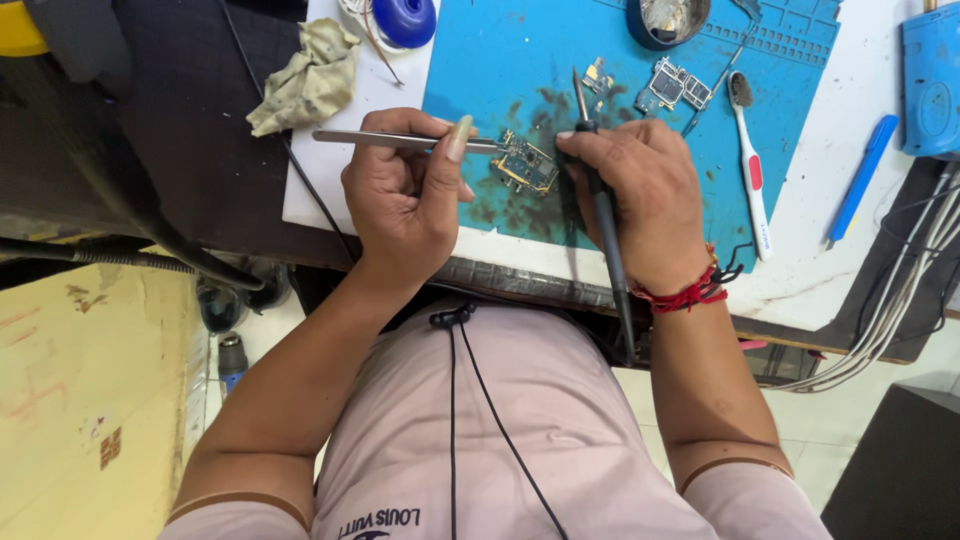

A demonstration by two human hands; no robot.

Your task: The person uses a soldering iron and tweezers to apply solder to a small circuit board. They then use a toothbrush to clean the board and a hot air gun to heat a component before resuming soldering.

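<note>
The left hand (405, 195) pinched thin metal tweezers (400, 140), and their tips touched a small circuit board (525, 165). The board lay on the blue mat (500, 60), right between both hands. The right hand (640, 195) was closed tight around a black soldering iron (600, 205), just beside the board. A toothbrush (750, 165) lay nearby.

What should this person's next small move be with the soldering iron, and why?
Probably tilt the soldering iron in the right hand so its tip meets the small circuit board. The left hand already pins the board with tweezers on the blue mat, while the tip points away from it.
</note>
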